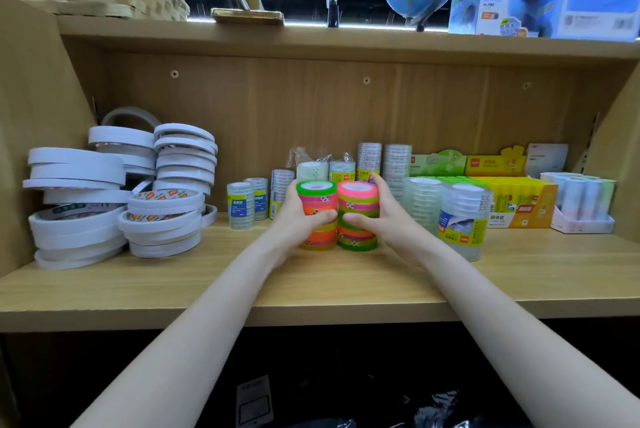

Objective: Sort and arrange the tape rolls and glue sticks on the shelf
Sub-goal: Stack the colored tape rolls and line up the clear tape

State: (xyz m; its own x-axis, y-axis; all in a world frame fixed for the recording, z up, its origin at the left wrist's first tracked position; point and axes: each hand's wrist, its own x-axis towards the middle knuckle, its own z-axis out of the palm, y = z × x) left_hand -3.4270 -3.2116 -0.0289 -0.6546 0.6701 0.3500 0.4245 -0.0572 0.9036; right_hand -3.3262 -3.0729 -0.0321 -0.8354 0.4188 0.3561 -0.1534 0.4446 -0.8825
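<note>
Each hand's grip, left (pixel 300 216) and right (pixel 381 216), around seemingly glossy neon cylindrical tape stacks (pixel 337 216).

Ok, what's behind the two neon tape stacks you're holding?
Behind the neon tape stacks, gripped by the left hand and right hand, stand wrapped clear tape packs and taller clear tape columns. Their lower parts are covered by the stacks and hands.
</note>
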